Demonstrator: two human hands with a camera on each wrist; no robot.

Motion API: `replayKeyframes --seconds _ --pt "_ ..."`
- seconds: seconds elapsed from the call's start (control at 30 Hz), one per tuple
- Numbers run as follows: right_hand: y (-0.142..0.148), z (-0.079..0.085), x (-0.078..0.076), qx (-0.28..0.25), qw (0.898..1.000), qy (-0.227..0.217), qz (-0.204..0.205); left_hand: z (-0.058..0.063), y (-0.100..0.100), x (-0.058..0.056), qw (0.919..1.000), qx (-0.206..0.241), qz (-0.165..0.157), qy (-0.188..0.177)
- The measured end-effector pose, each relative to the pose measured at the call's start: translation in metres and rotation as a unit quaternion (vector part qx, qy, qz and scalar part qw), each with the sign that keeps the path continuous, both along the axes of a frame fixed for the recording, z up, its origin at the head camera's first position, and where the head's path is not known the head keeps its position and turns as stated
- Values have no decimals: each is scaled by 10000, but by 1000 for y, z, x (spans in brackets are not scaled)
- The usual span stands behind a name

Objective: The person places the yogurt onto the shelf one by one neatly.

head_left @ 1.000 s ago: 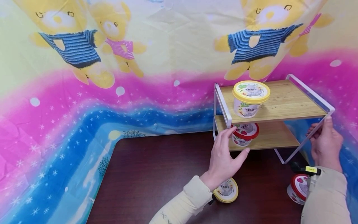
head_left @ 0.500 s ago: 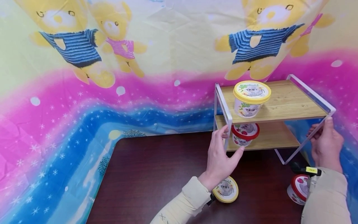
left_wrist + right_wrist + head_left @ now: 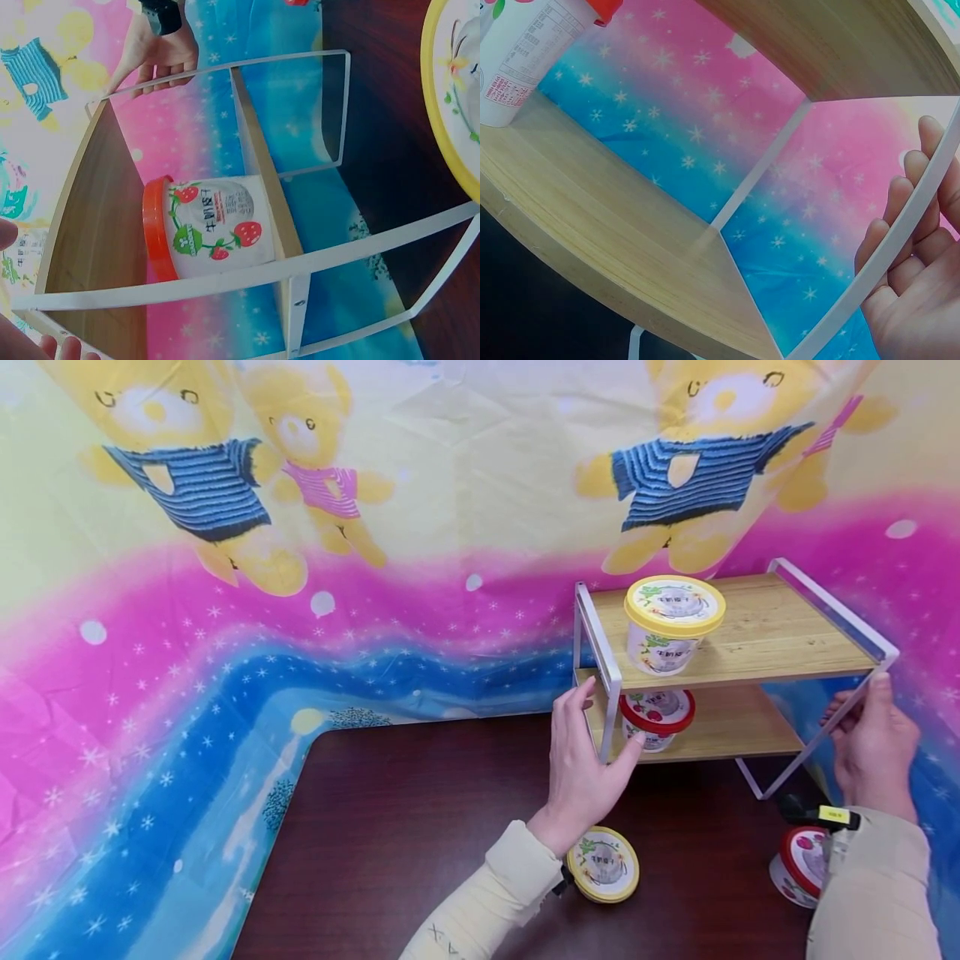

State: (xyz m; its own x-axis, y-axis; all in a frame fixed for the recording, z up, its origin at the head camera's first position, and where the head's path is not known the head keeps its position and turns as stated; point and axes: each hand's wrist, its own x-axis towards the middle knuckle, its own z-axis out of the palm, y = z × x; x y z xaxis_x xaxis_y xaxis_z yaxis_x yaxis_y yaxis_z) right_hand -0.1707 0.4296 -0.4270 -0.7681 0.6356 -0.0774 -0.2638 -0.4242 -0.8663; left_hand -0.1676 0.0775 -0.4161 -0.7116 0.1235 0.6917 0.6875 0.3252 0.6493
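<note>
A two-tier wooden shelf point(image 3: 787, 627) with a white metal frame stands at the right of the table. My right hand point(image 3: 876, 743) holds its right front post, fingers point(image 3: 900, 199) curled behind the bar. My left hand point(image 3: 585, 768) is at the left front post, fingers outside it and thumb before the lower tier; its fingers are spread, and contact is unclear. On the upper board stands a yellow-lidded tub point(image 3: 670, 635). A red-lidded tub point(image 3: 217, 225) with strawberry print sits upright on the lower board, partly behind the left post in the head view.
Another yellow-lidded tub point(image 3: 603, 866) stands on the dark wooden table point(image 3: 390, 827) beside my left wrist. A second red-lidded tub point(image 3: 802, 866) is partly hidden by my right sleeve. A bear-printed cloth point(image 3: 465, 527) hangs close behind the shelf.
My left hand has moved left, from in front of the lower red-lidded tub to around the left post's outer side. The right hand and the shelf look unmoved.
</note>
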Motion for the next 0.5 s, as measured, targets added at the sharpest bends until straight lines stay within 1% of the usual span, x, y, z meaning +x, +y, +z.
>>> replayKeyframes --seconds 0.3,0.5 --pt "1 -1 -2 -35 10000 88 -20 6 -1 -11 10000 51 78 0" --pt "0 -1 -1 -65 9999 92 -18 10 -1 -16 9999 -44 128 -78"
